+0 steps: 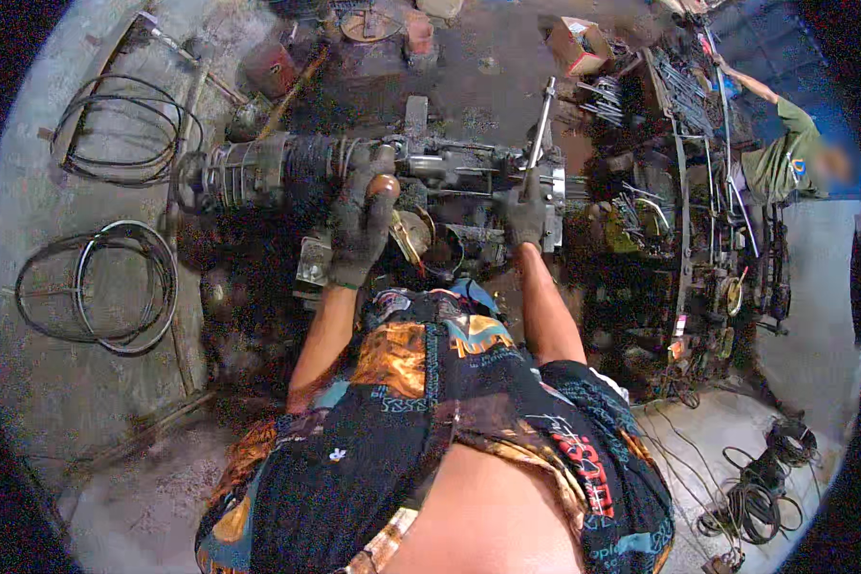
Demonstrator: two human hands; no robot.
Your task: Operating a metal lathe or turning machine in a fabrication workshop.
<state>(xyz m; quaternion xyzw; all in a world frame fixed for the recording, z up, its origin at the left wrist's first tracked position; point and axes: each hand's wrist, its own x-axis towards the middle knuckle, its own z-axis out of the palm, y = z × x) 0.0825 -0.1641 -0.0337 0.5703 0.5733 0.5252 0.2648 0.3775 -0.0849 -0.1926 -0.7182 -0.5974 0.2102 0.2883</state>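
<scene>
Both my hands wear dark grey work gloves and reach forward to a greasy, lathe-like machine (450,165). My left hand (359,225) is closed at a rounded brown knob (385,185) in front of the machine's middle; its fingers are partly lost against the dark metal. Just right of that hand, a thin yellowish piece with a red end (409,241) slants down over a round, dish-like part. My right hand (525,212) is closed round the lower end of a shiny metal lever (543,120), which rises at a slight tilt by the machine's right end.
Hoops of cable or wire (124,287) lie on the left. At the back right are a cardboard box (580,46) and a rack of metal rods (684,91). Another person in a green shirt (783,165) reaches toward the rods. Black cables (758,497) coil on the floor, lower right.
</scene>
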